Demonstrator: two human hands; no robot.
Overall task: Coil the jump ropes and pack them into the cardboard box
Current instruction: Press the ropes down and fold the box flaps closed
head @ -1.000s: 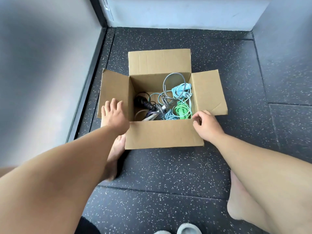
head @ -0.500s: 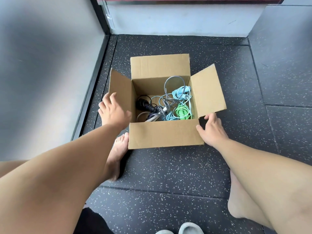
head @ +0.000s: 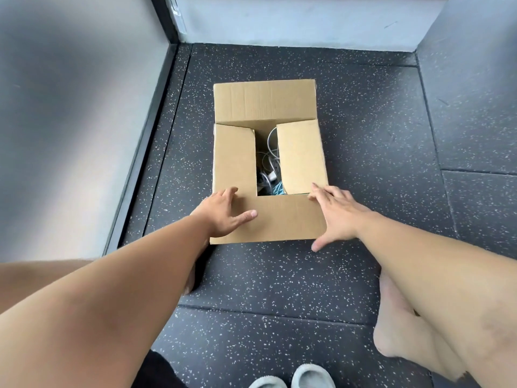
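The cardboard box [head: 282, 219] stands on the dark speckled floor in front of me. Its left flap [head: 234, 161] and right flap [head: 300, 155] are folded down over the opening, while the far flap [head: 264, 100] stands up. Through the narrow gap between the side flaps I see coiled jump ropes [head: 270, 170], grey and light blue. My left hand [head: 223, 215] lies flat with straight fingers on the near left corner of the box. My right hand [head: 337, 215] rests with spread fingers on the near right corner, fingertips touching the right flap.
A grey wall runs along the left, a pale wall at the back, and a dark raised block [head: 472, 79] at the right. My bare feet [head: 397, 326] are beside the box, and grey slippers [head: 293, 378] lie at the bottom edge.
Both side flaps have been folded from spread open down over the box opening. My hands moved from the flaps' outer edges onto the near corners of the box top.
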